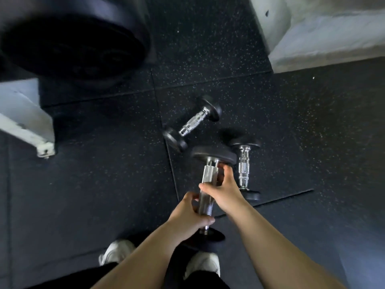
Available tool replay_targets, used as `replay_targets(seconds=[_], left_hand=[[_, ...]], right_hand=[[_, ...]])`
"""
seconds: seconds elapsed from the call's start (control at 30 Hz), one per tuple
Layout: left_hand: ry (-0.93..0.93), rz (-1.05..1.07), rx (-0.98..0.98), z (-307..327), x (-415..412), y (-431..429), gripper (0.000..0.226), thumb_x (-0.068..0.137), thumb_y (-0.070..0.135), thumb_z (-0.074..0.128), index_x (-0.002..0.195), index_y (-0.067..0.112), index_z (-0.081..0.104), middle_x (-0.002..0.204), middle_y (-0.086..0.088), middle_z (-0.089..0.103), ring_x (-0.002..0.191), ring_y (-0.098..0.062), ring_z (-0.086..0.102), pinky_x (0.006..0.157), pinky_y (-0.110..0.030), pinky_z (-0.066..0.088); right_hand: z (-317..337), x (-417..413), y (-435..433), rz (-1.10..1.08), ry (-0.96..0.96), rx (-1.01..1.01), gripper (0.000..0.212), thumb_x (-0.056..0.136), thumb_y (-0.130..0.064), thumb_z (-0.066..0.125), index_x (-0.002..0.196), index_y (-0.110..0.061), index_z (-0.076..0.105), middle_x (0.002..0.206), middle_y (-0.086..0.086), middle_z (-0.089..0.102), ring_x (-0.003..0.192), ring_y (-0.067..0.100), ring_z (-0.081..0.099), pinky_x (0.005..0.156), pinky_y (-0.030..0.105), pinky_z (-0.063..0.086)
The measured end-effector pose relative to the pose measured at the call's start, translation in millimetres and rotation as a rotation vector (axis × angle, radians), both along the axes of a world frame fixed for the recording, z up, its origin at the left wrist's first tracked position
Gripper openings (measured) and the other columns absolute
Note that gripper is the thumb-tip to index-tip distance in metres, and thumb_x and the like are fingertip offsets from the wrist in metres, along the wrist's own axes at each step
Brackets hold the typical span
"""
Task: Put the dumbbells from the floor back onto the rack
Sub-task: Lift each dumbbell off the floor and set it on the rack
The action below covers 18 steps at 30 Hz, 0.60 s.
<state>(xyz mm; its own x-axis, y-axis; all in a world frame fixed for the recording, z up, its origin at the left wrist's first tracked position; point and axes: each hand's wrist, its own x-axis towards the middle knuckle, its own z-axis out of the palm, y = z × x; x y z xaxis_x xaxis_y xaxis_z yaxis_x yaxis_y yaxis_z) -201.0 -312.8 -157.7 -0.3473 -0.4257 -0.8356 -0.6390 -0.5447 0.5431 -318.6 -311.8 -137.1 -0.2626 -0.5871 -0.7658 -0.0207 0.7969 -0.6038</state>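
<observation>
Two white shoes stand at the floor's near edge. Just beyond, the left grip and the right grip both clasp the knurled chrome handle of the held dumbbell. There are three dumbbells, all with round black heads. The right dumbbell and the far dumbbell lie on the floor beyond.

The held dumbbell has a glossy, knurled metal handle and matt black heads; so have the far dumbbell and right dumbbell beside it. The floor is matt, pale-flecked black rubber.
</observation>
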Motion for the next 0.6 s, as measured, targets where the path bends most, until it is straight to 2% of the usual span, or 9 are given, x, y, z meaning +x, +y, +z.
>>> replay_targets(seconds=[0.07,0.13,0.23,0.33,0.4,0.53,0.6], left_hand=[[-0.002,0.005,-0.025,61,12,-3,0.047,0.07,0.019,0.073,0.107,0.021,0.044,0.091,0.008,0.056,0.088,-0.015,0.058,0.074,-0.023,0.045],[0.006,0.049,-0.019,127,27,-4,0.049,0.067,0.021,0.074,0.105,0.021,0.044,0.096,0.005,0.06,0.091,-0.017,0.061,0.08,-0.028,0.049],[0.035,0.142,0.003,235,57,-2,0.046,0.066,0.018,0.074,0.101,0.025,0.044,0.103,-0.001,0.065,0.095,-0.019,0.065,0.09,-0.037,0.051],[0.093,0.283,0.025,340,96,0,0.04,0.065,0.014,0.074,0.087,0.031,0.045,0.091,0.002,0.066,0.083,-0.014,0.066,0.088,-0.035,0.055],[0.123,0.382,-0.007,394,126,-4,0.039,0.064,0.014,0.074,0.086,0.03,0.045,0.084,0.004,0.065,0.076,-0.012,0.066,0.082,-0.03,0.056],[0.155,0.559,-0.117,460,200,-6,0.037,0.075,0.004,0.068,0.087,0.03,0.045,0.074,0.005,0.063,0.063,-0.005,0.061,0.058,-0.011,0.049],[0.17,0.651,-0.177,481,243,-12,0.036,0.076,0.003,0.068,0.089,0.029,0.046,0.075,0.002,0.064,0.064,-0.007,0.061,0.061,-0.013,0.049]], right_hand=[[54,12,-3,0.019,-0.001,-0.011,0.061,0.079,-0.007,0.065,0.129,-0.014,0.032,0.089,-0.005,0.054,0.075,0.003,0.054,0.059,0.009,0.041],[118,27,-8,0.03,-0.006,-0.023,0.06,0.078,-0.005,0.066,0.128,-0.014,0.034,0.092,-0.002,0.056,0.076,0.004,0.055,0.058,0.009,0.042],[226,56,-15,0.122,0.0,-0.02,0.062,0.078,-0.01,0.067,0.129,-0.018,0.032,0.103,0.0,0.056,0.09,0.014,0.056,0.073,0.02,0.044],[330,96,-24,0.229,0.007,-0.024,0.061,0.076,-0.015,0.068,0.127,-0.02,0.035,0.116,0.002,0.059,0.1,0.016,0.056,0.089,0.029,0.046],[382,127,-35,0.302,0.023,-0.061,0.057,0.075,-0.016,0.07,0.124,-0.016,0.04,0.121,0.004,0.059,0.105,0.017,0.057,0.095,0.031,0.047],[454,210,-60,0.462,0.021,-0.149,0.058,0.076,-0.015,0.069,0.127,-0.013,0.041,0.122,0.002,0.058,0.107,0.016,0.056,0.093,0.027,0.045],[481,259,-76,0.54,-0.005,-0.219,0.056,0.078,-0.012,0.067,0.128,-0.015,0.041,0.111,-0.005,0.057,0.099,0.009,0.053,0.085,0.022,0.041]])
